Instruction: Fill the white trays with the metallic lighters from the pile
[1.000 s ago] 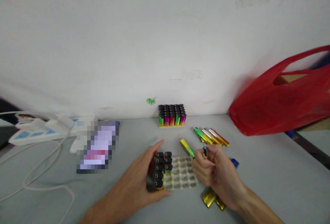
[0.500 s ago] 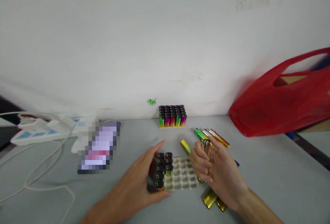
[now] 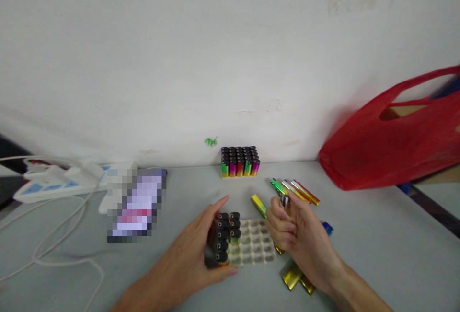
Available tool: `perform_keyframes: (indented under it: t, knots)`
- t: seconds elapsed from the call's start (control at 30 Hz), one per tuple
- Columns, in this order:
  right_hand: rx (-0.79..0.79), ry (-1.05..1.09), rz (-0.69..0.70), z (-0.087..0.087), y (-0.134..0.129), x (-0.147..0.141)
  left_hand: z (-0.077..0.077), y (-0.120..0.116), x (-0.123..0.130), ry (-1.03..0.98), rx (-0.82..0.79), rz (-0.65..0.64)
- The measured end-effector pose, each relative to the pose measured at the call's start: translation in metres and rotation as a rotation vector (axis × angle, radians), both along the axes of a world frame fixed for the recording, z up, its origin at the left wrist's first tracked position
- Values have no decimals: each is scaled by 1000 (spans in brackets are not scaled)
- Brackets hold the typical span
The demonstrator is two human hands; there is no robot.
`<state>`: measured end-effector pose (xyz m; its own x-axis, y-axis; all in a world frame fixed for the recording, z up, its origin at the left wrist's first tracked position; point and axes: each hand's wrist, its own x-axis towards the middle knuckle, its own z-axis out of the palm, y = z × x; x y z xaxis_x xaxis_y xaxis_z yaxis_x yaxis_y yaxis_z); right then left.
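My left hand (image 3: pixel 190 249) is clasped around the left side of a pale lighter tray (image 3: pixel 257 258), with the thumb along the near edge and fingers at the far edge. Several black-topped lighters (image 3: pixel 222 246) stand upright in the tray's left columns; the sockets further right show no lighters. Above the tray's right edge, my right hand (image 3: pixel 300 235) is closed around a lighter, whose metal top (image 3: pixel 284 201) pokes up by the thumb. Most of its body is hidden in the fingers. A yellow-green lighter (image 3: pixel 258 203) lies just behind that hand, and gold lighters (image 3: pixel 292 276) lie below it.
Against the wall stands a full block of colourful lighters (image 3: pixel 240 163). More loose lighters (image 3: pixel 300 191) lie to its right. A red bag (image 3: pixel 388 149) is at far right. On the left are a pixelated phone (image 3: pixel 138 206), a power strip (image 3: pixel 68 180) and white cables (image 3: pixel 53 259).
My right thumb has come down closer to the top of the held lighter, and the hand has turned slightly. My left hand and the tray stay in place.
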<state>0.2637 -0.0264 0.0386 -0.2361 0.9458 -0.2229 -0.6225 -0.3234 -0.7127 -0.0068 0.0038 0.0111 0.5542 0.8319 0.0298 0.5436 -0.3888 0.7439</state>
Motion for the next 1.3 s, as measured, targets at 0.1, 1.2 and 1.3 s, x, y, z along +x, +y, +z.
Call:
perform_keyframes:
  t: [0.1, 1.2, 1.3]
  knots:
    - [86, -225, -78, 0, -3, -7, 0, 0, 0, 2, -2, -2]
    - [937, -1166, -7, 3, -23, -16, -13, 3, -3, -27, 15, -38]
    - [950, -1194, -92, 6, -24, -16, -11, 3, -2, -29, 17, -36]
